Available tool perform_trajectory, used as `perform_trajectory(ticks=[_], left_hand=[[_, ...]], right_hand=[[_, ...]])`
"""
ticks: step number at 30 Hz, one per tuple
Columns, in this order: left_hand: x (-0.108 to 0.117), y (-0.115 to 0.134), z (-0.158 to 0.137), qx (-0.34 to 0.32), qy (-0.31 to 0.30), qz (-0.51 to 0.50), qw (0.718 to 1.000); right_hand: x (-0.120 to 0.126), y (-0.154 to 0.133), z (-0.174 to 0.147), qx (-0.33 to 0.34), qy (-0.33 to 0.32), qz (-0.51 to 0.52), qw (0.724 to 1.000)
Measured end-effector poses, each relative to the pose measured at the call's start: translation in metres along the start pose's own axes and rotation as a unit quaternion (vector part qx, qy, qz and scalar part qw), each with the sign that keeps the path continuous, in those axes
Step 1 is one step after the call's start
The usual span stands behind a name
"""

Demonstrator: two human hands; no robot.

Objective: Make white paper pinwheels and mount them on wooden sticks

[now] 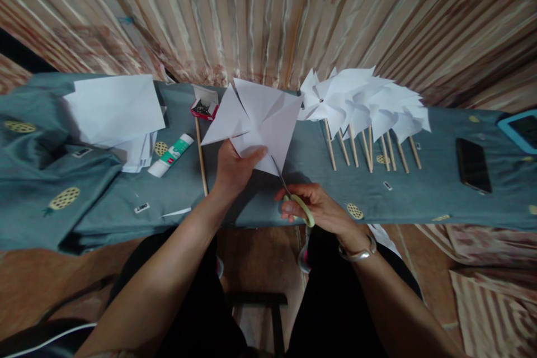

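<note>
A white paper square (272, 106) with creases and slits running in from its corners is held above the cloth. My left hand (237, 165) pinches its lower left part, thumb on top. In my right hand (312, 201) is a pair of scissors with light green handles (302, 208). Their blades reach up to the paper's lower right corner; whether they are parted there is hard to make out. Just left of the paper sit an open red box of small dark metal pieces (205, 107) and a wooden stick (202, 156).
Several white paper pinwheels (364, 98) on wooden sticks lie overlapping at the right. Beyond them are a dark phone (474, 165) and a blue-framed device (520, 130). A paper stack (117, 109) and a green-and-white glue stick (171, 155) lie left. A curtain (268, 17) hangs behind.
</note>
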State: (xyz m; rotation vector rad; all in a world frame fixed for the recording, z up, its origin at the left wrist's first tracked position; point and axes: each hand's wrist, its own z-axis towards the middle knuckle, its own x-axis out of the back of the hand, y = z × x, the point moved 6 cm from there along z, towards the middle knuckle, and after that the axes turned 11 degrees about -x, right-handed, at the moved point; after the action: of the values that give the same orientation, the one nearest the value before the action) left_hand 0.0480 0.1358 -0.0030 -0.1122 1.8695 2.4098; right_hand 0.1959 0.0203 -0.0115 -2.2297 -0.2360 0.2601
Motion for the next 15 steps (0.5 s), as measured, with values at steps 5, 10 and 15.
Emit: perform_trajectory(ticks=[5,10,15], left_hand=[[0.0003,-0.0016,-0.0005,0.009,-0.001,-0.005,1.000],[0.0014,-0.0029,0.0004,-0.003,0.004,0.003,1.000],[0.0015,-0.0013,0.0010,-0.001,0.004,0.005,1.000]], right_hand=[[-0.0004,0.0021,0.0003,-0.001,0.001,0.017,1.000],[-0.0008,0.0025,0.0002,-0.006,0.002,0.022,1.000],[-0.0002,0.0067,0.0019,-0.017,0.003,0.043,0.999]])
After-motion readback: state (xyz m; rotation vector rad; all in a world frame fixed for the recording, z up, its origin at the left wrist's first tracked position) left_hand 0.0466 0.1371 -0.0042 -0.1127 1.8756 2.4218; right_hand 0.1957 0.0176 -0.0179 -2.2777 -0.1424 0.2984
